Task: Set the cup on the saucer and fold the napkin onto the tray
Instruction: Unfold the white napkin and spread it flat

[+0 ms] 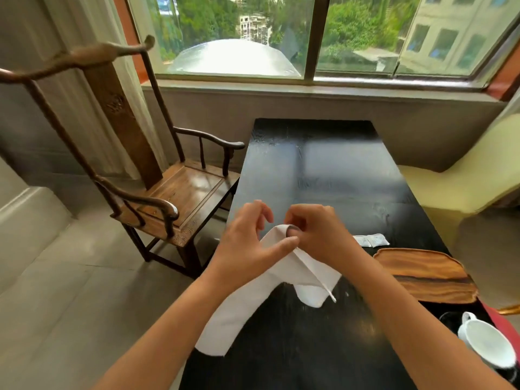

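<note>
A white cloth napkin point(247, 302) hangs above the black table point(332, 170), held up at its top edge by both hands. My left hand point(247, 243) pinches it from the left, and my right hand point(320, 235) grips the same top fold from the right. The lower part of the napkin drapes down over the table's left edge. A wooden tray point(422, 274) lies on the table to the right of the hands. A white cup point(486, 342) rests tilted at the bottom right on a dark saucer point(450, 319), which is hard to make out.
Two small white sachets point(371, 240) lie on the table just beyond the tray. A carved wooden armchair point(180, 192) stands to the left of the table, a pale yellow chair point(461, 181) to the right. A window and sill are beyond the far end.
</note>
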